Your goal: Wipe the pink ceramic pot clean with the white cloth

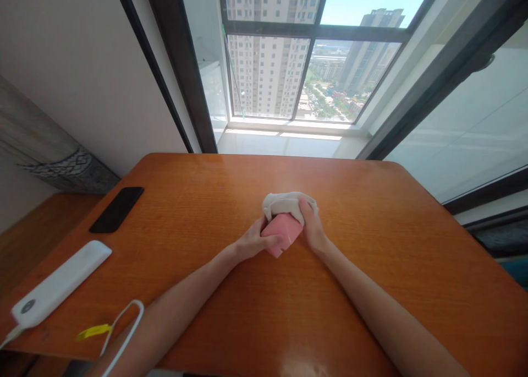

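Over the middle of the table, my left hand (256,239) grips a small pink box-shaped object (284,229), its thumb lying across the near side. What kind of object it is, I cannot make out. My right hand (312,225) is closed on a bunched whitish cloth (286,203), thumb on top. The cloth lies against the far, upper side of the pink object and covers part of it. Most fingers of both hands are hidden behind the two things.
An orange-brown wooden table (206,201) spans the view. At its left lie a black phone (116,209) and a white power strip (61,282). A white cord (138,316) with a yellow tag (94,332) runs by my left forearm. A window (309,74) stands beyond the far edge.
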Action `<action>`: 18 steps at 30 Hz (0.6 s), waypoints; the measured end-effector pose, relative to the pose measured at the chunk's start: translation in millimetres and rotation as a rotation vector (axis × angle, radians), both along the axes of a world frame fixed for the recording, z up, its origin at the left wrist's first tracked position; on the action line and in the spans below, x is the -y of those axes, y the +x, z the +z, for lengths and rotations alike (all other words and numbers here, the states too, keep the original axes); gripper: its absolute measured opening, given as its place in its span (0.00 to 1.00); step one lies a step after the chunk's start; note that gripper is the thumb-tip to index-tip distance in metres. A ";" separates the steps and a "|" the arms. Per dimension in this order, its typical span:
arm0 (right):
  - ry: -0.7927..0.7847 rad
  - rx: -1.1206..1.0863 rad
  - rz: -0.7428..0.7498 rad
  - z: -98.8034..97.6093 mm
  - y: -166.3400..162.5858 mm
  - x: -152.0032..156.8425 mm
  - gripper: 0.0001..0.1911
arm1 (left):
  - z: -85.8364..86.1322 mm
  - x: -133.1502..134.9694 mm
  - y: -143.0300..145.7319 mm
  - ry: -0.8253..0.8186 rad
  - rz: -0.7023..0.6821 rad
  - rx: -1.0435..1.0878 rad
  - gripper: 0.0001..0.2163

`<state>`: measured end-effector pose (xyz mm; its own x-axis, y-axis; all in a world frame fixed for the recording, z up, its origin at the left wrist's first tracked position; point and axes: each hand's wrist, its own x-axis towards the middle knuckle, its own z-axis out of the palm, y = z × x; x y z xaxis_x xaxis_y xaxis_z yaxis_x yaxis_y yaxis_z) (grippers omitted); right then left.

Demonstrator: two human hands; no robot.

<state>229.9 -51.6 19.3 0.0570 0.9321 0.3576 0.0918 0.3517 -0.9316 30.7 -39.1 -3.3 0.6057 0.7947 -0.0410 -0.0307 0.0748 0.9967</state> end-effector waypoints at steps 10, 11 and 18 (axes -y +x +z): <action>-0.018 -0.108 -0.071 -7.9 -12.5 15.2 0.30 | 5.9 1.4 -4.9 -0.032 -0.067 0.035 0.46; 0.049 -0.051 -0.074 -1.2 -12.0 17.8 0.29 | 7.9 1.8 -4.6 -0.016 -0.088 0.040 0.46; 0.685 0.677 0.072 48.1 1.2 17.2 0.16 | 17.5 0.7 3.1 0.043 -0.180 0.060 0.29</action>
<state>231.1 -68.8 67.4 -0.4101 0.5026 0.7610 0.4916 0.8247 -0.2798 33.7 -39.7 14.2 0.7382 0.6738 0.0311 -0.0799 0.0416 0.9959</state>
